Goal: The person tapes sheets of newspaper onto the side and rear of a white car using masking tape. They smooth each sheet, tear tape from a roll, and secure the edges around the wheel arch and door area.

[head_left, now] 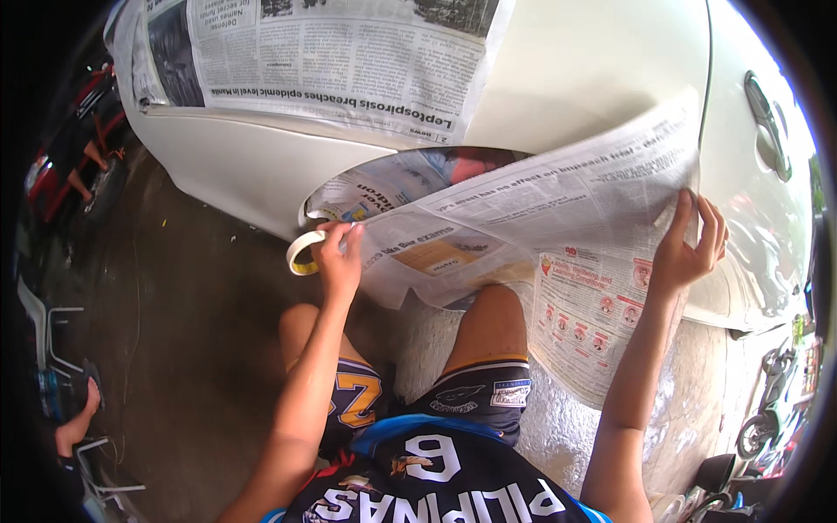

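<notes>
A large newspaper sheet (514,228) stretches across the wheel arch of a white car (602,65) and droops toward my knees. My left hand (340,266) is closed on a roll of masking tape (296,255), its fingertips at the sheet's left edge. On the far right, my right hand (689,253) pinches the sheet's edge between thumb and fingers, close against the car's panel. Behind the sheet's upper edge, more newspaper (370,193) shows inside the arch. The wheel itself is hidden.
Another newspaper (323,61) covers the panel above the arch. A door handle (767,126) is at the right. Metal-framed chairs (65,344) and a person's bare foot (83,414) lie at the left, motorcycles (763,418) at the far right. Dark pavement (200,349) runs below.
</notes>
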Demonstrator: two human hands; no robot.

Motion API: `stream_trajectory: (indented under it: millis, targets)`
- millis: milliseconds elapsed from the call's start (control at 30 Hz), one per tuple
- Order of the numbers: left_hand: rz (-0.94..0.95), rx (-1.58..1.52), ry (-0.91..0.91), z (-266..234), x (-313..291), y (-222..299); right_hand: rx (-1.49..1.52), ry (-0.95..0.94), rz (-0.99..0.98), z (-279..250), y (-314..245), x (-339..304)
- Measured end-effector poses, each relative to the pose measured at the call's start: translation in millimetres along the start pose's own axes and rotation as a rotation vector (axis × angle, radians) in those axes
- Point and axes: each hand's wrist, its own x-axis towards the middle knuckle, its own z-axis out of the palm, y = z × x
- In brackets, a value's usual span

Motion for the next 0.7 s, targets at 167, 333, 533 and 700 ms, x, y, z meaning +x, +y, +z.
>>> stream_trajectory:
  millis: [167, 333, 533, 700]
  targets:
    - [0.045, 0.094, 0.026, 1, 1, -6, -0.058, 0.167, -0.092, 14, -19, 6]
    - [0.045, 0.133, 0.069, 2, -1, -9, -0.026, 0.277, -0.355, 28, -18, 8]
    - [0.002, 0.181, 0.097, -4, -6, -14, 0.231, 0.037, -0.363, 32, -18, 14]
    - [0.048, 0.120, 0.106, -2, -8, -21, 0.203, 0.038, -0.302, 37, -31, 21]
